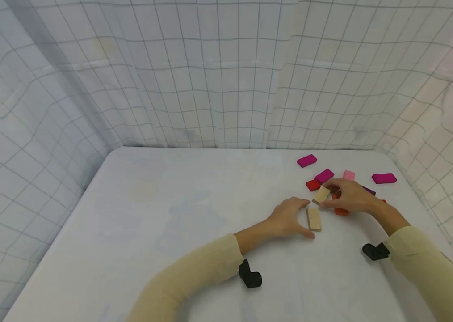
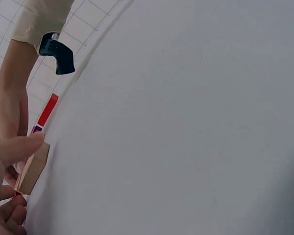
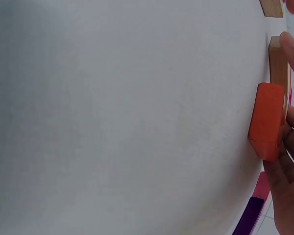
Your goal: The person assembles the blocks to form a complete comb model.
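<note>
A plain wooden block (image 1: pixel 313 219) lies on the white table, spanned by my left hand (image 1: pixel 287 219). The thumb is near the block's close end, the fingertips near its far end. In the left wrist view this wooden block (image 2: pixel 34 169) shows between thumb and fingers. Just beyond, my right hand (image 1: pixel 349 196) pinches a second wooden block (image 1: pixel 321 195) between thumb and fingers. An orange block (image 1: pixel 341 211) sits under the right hand, partly hidden by it; the right wrist view shows the orange block (image 3: pixel 267 117) beside the pinched wooden one.
Around the right hand lie a red block (image 1: pixel 312 185), magenta blocks (image 1: pixel 324 176), a pink block (image 1: pixel 349 175) and a dark purple block (image 1: pixel 368 190). Another magenta block (image 1: pixel 384 178) is near the right edge. Gridded white curtains (image 1: pixel 210 89) enclose the table (image 1: pixel 170 192).
</note>
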Action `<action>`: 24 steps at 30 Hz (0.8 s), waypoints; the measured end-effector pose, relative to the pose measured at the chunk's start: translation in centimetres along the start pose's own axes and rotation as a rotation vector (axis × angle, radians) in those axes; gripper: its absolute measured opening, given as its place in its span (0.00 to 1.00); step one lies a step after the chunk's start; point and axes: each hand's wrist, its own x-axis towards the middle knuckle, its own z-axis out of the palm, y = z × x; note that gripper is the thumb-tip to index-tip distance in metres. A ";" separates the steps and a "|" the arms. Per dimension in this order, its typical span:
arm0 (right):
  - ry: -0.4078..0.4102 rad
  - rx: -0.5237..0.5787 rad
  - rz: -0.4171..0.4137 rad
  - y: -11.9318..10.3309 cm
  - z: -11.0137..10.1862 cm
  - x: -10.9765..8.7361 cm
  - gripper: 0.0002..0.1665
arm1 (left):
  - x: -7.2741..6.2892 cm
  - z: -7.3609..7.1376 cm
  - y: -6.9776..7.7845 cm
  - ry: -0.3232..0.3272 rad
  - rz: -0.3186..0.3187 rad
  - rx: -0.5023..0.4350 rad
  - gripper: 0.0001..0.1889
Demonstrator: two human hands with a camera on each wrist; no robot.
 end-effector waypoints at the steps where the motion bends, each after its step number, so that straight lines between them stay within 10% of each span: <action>1: 0.001 0.001 0.001 0.0 0.0 0.1 0.40 | 0.2 0.1 0.1 0.003 -0.006 0.038 0.44; 14: -0.032 0.008 0.022 -0.2 -0.9 0.0 0.43 | 0.7 -1.4 0.0 -0.034 -0.022 0.036 0.33; 24: -0.051 0.027 0.028 -2.0 -3.7 1.0 0.45 | -0.9 -5.9 -2.6 0.018 -0.070 -0.050 0.35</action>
